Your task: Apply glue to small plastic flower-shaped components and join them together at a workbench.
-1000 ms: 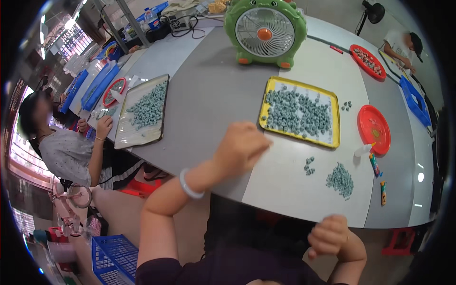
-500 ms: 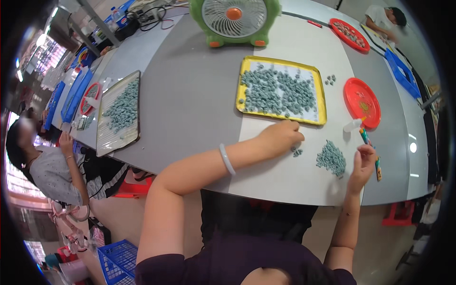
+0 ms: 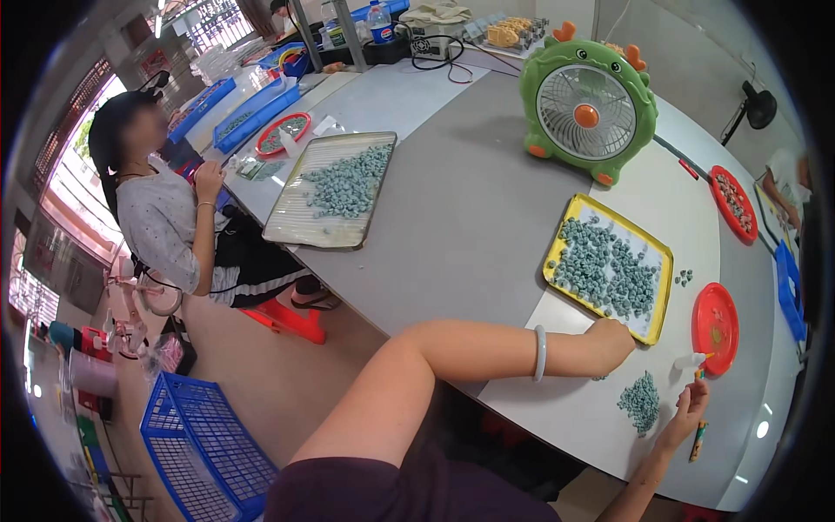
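Note:
My left hand (image 3: 611, 341) rests curled on the white table (image 3: 557, 409), touching the near edge of a yellow tray (image 3: 661, 261) filled with small grey-green pieces. A pale bangle (image 3: 539, 352) circles that wrist. My right hand (image 3: 689, 407) sits further right, beside a small pile of the same grey-green pieces (image 3: 642, 402). Its fingertips point up toward a small white bottle (image 3: 691, 359) lying by a red plate (image 3: 716, 326). Whether those fingers pinch anything is too small to tell. A thin multicoloured stick (image 3: 697, 440) lies just below that hand.
A green monster-shaped fan (image 3: 587, 109) stands at the back. A metal tray of grey-green pieces (image 3: 335, 187) lies to the left, in front of a seated person (image 3: 170, 226). A second red plate (image 3: 733, 202) is far right, and a blue crate (image 3: 204, 452) stands on the floor.
My left hand slid right along the table to the yellow tray's near edge. My right hand came up from my lap to the pile. The view has swung left.

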{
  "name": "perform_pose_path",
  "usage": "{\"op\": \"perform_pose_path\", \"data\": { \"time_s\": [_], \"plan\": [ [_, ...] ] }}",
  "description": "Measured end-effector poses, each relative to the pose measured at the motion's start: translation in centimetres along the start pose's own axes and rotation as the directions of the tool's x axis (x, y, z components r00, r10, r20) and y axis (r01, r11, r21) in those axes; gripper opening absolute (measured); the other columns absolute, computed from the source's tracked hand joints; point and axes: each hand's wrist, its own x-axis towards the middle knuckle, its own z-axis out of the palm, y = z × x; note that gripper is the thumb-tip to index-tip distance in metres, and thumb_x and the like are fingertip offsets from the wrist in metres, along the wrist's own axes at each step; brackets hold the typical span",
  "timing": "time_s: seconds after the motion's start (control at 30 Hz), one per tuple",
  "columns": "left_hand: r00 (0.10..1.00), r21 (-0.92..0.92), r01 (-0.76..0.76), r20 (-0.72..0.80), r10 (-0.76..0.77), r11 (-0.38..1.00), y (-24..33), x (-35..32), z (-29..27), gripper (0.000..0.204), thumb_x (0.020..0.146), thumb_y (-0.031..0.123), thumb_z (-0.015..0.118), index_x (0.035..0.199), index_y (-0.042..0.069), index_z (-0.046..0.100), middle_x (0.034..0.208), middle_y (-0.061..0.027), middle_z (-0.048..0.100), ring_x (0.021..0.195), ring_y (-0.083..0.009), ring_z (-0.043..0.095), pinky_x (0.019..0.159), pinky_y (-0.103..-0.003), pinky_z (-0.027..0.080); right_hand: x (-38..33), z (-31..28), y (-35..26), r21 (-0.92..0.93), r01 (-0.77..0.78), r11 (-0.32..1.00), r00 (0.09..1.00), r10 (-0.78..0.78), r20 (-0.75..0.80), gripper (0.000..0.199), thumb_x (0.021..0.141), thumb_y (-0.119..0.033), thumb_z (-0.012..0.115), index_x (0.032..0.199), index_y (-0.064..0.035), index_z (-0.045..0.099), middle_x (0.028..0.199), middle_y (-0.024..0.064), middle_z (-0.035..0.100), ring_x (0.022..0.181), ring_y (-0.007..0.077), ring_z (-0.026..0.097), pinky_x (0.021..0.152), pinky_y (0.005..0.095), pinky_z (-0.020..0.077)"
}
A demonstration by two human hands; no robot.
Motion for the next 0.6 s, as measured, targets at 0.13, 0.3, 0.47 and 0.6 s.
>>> {"op": "perform_pose_path", "data": {
  "time_s": [0.13, 0.3, 0.47, 0.6],
  "plan": [
    [0.998, 0.045, -0.070, 0.004, 0.069, 0.997, 0.8, 0.4, 0.0, 0.021, 0.062, 0.009, 0.066, 0.082, 0.001, 0.064, 0.080, -0.0167, 0.063, 0.077, -0.0292, 0.063, 0.067, -0.036, 0.051, -0.1, -1.8, 0.8, -0.049, -0.011, 0.999, 0.999, 0.009, -0.032, 0.025, 0.087, -0.008, 0.048, 0.111, -0.0043, 0.049, 0.090, -0.0022, 0.048, 0.075, 0.0045, 0.041, 0.065, 0.0182, 0.0335],
    [0.994, -0.065, 0.091, -0.061, -0.095, 0.994, -0.6, 0.8, 0.9, 0.012, 0.070, 0.003, 0.054, 0.080, -0.002, 0.059, 0.079, -0.0217, 0.061, 0.078, -0.0344, 0.062, 0.067, -0.043, 0.050, 0.7, -0.9, 2.7, -0.042, 0.084, 0.996, 0.995, -0.086, -0.059, 0.025, 0.085, -0.005, 0.050, 0.110, -0.0045, 0.051, 0.092, -0.0015, 0.048, 0.080, 0.0060, 0.043, 0.068, 0.0184, 0.0364],
    [0.948, -0.232, -0.131, -0.315, 0.054, 0.964, -3.6, -1.8, -1.6, 0.008, 0.074, 0.004, 0.056, 0.080, 0.000, 0.059, 0.082, -0.0178, 0.062, 0.075, -0.0333, 0.059, 0.069, -0.037, 0.049, 1.1, 0.4, 0.5, -0.083, 0.041, 0.996, 0.989, -0.052, -0.137, 0.028, 0.082, -0.003, 0.055, 0.109, -0.0039, 0.049, 0.093, 0.0013, 0.050, 0.085, 0.0090, 0.047, 0.076, 0.0219, 0.0381],
    [0.977, -0.765, -0.077, -0.186, -0.104, 0.640, -3.9, -5.0, -2.7, 0.010, 0.081, 0.009, 0.058, 0.087, 0.000, 0.058, 0.081, -0.0100, 0.061, 0.075, -0.0211, 0.062, 0.067, -0.031, 0.050, 1.5, -0.3, 0.2, -0.239, 0.000, 0.971, 0.979, -0.048, -0.197, 0.034, 0.080, -0.007, 0.060, 0.112, -0.0044, 0.048, 0.098, 0.0040, 0.051, 0.089, 0.0113, 0.050, 0.076, 0.0247, 0.0418]
  ]
}}
